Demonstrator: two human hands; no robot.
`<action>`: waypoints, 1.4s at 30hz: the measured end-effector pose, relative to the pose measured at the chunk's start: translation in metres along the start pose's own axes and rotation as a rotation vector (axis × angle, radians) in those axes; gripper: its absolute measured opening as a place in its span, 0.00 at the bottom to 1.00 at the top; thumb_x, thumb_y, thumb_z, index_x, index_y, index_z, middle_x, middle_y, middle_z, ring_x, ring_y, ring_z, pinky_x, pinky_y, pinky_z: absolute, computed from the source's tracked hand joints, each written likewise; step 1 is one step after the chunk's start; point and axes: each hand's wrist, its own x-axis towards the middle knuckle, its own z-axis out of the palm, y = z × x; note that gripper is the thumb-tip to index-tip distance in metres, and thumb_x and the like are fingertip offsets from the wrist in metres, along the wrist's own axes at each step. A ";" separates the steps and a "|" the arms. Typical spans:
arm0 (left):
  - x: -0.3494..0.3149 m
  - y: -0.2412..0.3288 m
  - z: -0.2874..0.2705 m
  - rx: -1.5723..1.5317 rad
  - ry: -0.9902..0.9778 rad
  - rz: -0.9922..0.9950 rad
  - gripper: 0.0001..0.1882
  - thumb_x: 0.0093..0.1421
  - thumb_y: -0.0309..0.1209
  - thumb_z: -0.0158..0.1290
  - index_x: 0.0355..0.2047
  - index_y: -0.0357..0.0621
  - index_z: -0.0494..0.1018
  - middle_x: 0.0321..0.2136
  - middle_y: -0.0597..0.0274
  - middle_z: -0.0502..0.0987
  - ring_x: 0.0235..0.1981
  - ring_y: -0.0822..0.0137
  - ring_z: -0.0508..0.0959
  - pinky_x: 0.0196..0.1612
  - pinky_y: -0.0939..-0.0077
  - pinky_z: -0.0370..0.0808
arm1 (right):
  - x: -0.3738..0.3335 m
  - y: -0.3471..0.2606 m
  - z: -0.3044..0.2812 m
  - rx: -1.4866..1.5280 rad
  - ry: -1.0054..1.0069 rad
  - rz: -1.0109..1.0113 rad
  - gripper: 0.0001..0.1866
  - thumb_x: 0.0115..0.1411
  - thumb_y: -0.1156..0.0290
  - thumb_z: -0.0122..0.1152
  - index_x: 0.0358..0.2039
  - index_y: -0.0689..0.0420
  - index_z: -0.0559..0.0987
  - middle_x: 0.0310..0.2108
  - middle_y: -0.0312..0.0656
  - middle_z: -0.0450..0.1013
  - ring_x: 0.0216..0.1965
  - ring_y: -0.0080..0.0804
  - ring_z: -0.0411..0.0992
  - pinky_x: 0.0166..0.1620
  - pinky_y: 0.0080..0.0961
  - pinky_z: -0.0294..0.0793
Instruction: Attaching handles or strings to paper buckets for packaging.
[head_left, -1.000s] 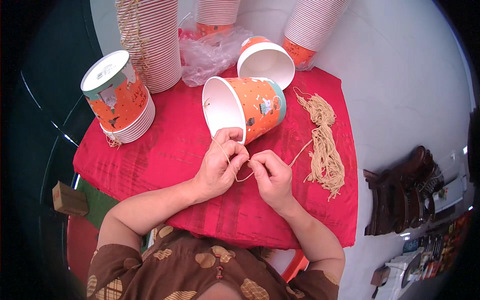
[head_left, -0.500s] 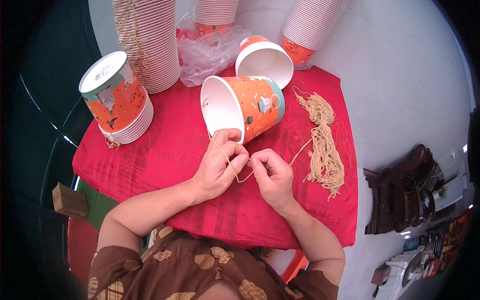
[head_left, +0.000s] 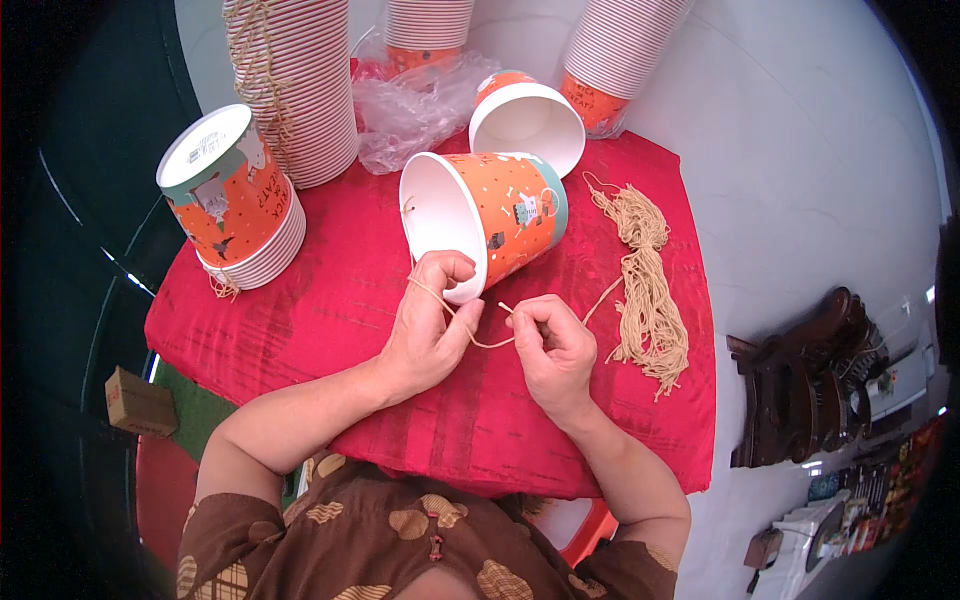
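Note:
An orange paper bucket (head_left: 515, 215) with a white inside and a teal band lies on its side, mouth to the left. My left hand (head_left: 425, 330) is closed at the bucket's lower rim, fingers curled over the edge and thumb outside. A tan cord (head_left: 495, 345) loops round the back of that hand from the rim and crosses to the right. My right hand (head_left: 552, 345) pinches the cord, with a short end poking up beyond the fingertips. Some cord also shows through the rim's far side. A hank of tan cords (head_left: 645, 280) lies to the right.
A second bucket (head_left: 530, 125) lies behind. Nested buckets (head_left: 235, 200) stand upside down at the left, beside a tall stack (head_left: 295, 90) with cords hanging down it. Clear plastic bags (head_left: 420, 105) and more stacks are at the back. A red cloth (head_left: 330, 320) covers the table.
My right hand has moved slightly right and away from the left hand, and the cord's end now shows. The left thumb has come down nearer the rim, which has tipped slightly lower.

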 end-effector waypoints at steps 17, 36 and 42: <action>-0.005 -0.005 0.004 0.154 -0.143 0.010 0.09 0.49 0.16 0.56 0.24 0.38 0.65 0.25 0.55 0.70 0.28 0.58 0.74 0.31 0.68 0.71 | 0.006 -0.004 -0.005 -0.268 0.108 -0.329 0.09 0.48 0.88 0.61 0.25 0.61 0.73 0.22 0.41 0.70 0.17 0.29 0.69 0.19 0.25 0.66; -0.006 -0.002 0.006 0.150 -0.158 0.019 0.10 0.48 0.15 0.56 0.24 0.38 0.66 0.25 0.56 0.71 0.27 0.60 0.74 0.29 0.68 0.71 | 0.005 -0.002 -0.005 -0.275 0.055 -0.255 0.09 0.47 0.87 0.61 0.24 0.60 0.72 0.21 0.40 0.69 0.17 0.29 0.69 0.19 0.25 0.67; -0.006 -0.002 0.006 0.153 -0.165 0.010 0.09 0.48 0.15 0.56 0.24 0.38 0.66 0.25 0.56 0.71 0.27 0.60 0.74 0.29 0.68 0.71 | 0.005 -0.001 -0.004 -0.269 0.055 -0.254 0.09 0.47 0.87 0.61 0.24 0.60 0.72 0.21 0.40 0.69 0.17 0.29 0.69 0.19 0.26 0.67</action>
